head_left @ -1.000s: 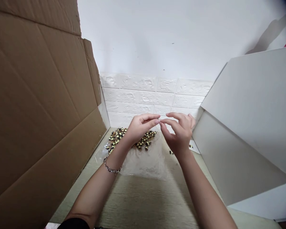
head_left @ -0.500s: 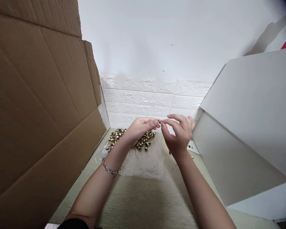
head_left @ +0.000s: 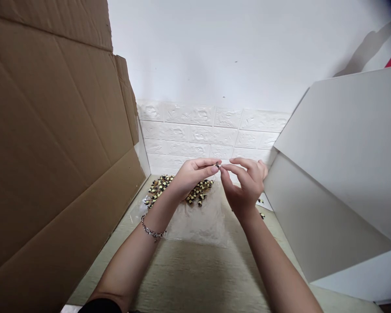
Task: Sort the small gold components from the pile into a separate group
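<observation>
Black-and-cream pieces [head_left: 199,192] lie mostly in a heap on a clear plastic sheet [head_left: 195,228], so the bulk of them remain there, while a few strays [head_left: 262,216] sit apart near my right hand [head_left: 244,183]. That hand and my left hand [head_left: 193,174], a chain bracelet [head_left: 153,231] at its wrist, meet above the heap, their fingertips closed from both sides on one small piece [head_left: 218,165]. I can't tell exactly what it is. A cardboard sheet [head_left: 55,143] and a white board [head_left: 332,174] flank me, facing a brick-patterned wall panel [head_left: 189,130].
</observation>
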A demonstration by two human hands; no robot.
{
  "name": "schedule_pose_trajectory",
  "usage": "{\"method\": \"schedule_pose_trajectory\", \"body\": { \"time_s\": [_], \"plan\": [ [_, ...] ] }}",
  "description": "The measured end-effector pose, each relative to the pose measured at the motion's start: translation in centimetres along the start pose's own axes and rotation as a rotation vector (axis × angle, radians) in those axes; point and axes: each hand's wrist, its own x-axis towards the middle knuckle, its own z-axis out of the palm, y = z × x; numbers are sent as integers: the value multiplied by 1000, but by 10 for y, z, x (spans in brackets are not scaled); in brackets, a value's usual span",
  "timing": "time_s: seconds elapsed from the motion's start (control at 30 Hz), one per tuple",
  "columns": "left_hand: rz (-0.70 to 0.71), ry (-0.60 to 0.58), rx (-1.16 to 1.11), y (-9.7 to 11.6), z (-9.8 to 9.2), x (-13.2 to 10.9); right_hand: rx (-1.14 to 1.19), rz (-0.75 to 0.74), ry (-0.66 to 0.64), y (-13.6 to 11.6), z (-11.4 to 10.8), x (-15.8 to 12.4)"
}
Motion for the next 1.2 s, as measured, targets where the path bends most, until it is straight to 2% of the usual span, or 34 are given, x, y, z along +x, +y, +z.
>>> {"method": "schedule_pose_trajectory", "body": {
  "time_s": [0.2,0.33,0.4,0.63,0.87,0.97,1.07,1.2],
  "plan": [
    [-6,-95,3,-4,-1,2,14,19,-10,0,1,0],
    [-34,-162,-90,-8,-1,4,14,5,12,0,2,-1],
    [-39,-161,-126,-9,-1,5,5,-12,15,0,2,-1],
    [13,6,-40,-15,-3,8,-128,-122,33,5,6,-5],
    [50,128,32,-13,-1,9,-148,-48,-7,6,7,-6],
    [132,253,209,-11,2,7,-121,-4,-75,5,7,-6],
    [287,371,494,-10,4,5,-80,32,-126,5,8,-6],
    [511,439,801,-9,6,3,-28,63,-145,5,10,-7]
  ]
}}
